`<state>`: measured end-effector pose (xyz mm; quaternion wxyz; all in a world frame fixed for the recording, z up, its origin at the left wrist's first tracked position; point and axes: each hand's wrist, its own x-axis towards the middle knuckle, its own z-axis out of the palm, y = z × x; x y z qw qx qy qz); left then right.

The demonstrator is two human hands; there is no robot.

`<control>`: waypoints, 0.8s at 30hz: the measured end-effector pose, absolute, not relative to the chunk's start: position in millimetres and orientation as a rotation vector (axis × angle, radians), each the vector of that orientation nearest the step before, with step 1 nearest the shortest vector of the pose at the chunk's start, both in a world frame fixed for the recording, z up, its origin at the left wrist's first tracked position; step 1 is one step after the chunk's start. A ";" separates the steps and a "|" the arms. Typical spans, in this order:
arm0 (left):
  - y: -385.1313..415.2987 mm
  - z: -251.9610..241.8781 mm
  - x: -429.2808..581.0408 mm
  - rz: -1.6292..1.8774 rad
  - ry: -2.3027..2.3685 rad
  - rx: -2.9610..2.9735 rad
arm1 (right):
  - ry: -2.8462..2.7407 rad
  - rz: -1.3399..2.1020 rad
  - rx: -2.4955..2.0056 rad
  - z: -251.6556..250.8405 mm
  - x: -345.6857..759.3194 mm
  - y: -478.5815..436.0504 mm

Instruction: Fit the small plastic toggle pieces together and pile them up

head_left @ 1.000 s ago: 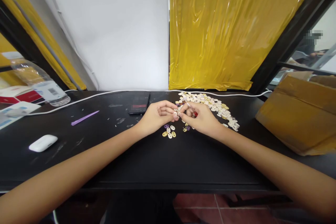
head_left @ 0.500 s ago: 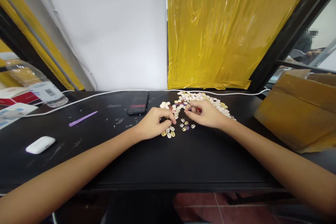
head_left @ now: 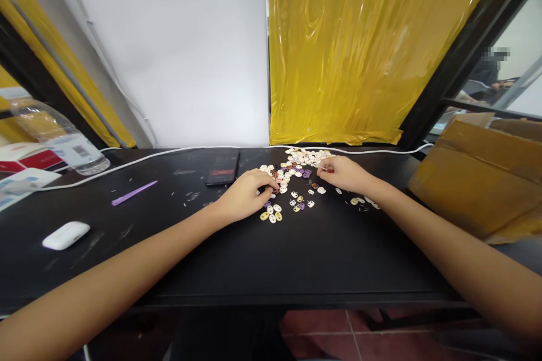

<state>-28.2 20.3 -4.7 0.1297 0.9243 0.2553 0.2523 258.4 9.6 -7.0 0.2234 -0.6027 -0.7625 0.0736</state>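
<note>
My left hand [head_left: 248, 194] rests at the left side of a heap of small oval two-holed pieces [head_left: 311, 157], mostly white and cream with some brown and purple. Its fingers are curled together over the pieces; what is between the fingertips is hidden. My right hand [head_left: 345, 174] is closed around a thin tool [head_left: 329, 170] with a red part and a pale narrow tip pointing left. Between the hands lie several small pieces with projecting stems [head_left: 300, 201]. Yellow and white ovals [head_left: 272, 214] form a cluster just below my left fingertips.
A phone [head_left: 222, 168] lies left of the heap. Farther left are a purple strip [head_left: 134, 192], a white earbud case [head_left: 66, 235] and a plastic bottle [head_left: 74, 146]. A cardboard box [head_left: 474, 177] stands at right. A white cable [head_left: 169, 150] runs along the table's back.
My right hand has moved slightly right, away from my left hand, uncovering brown and purple pieces. My left hand has shifted a little left, its fingertips still near the ovals.
</note>
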 end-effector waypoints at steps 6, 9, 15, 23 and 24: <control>18.1 -3.2 -28.0 0.729 0.752 2.660 | -2.160 0.206 -1.649 -7.0 266.0 12.6; 17.5 -3.5 -27.9 0.740 0.741 2.653 | -2.183 0.244 -1.593 -5.3 266.4 12.6; 19.5 -6.1 -28.4 0.741 0.765 2.654 | -2.258 0.219 -1.590 -1.6 260.9 7.6; 20.4 -6.0 -28.7 0.729 0.747 2.665 | -2.206 0.232 -1.539 -8.8 271.0 15.8; 20.8 -6.3 -28.8 0.728 0.747 2.667 | -2.185 0.238 -1.521 -7.9 270.7 15.5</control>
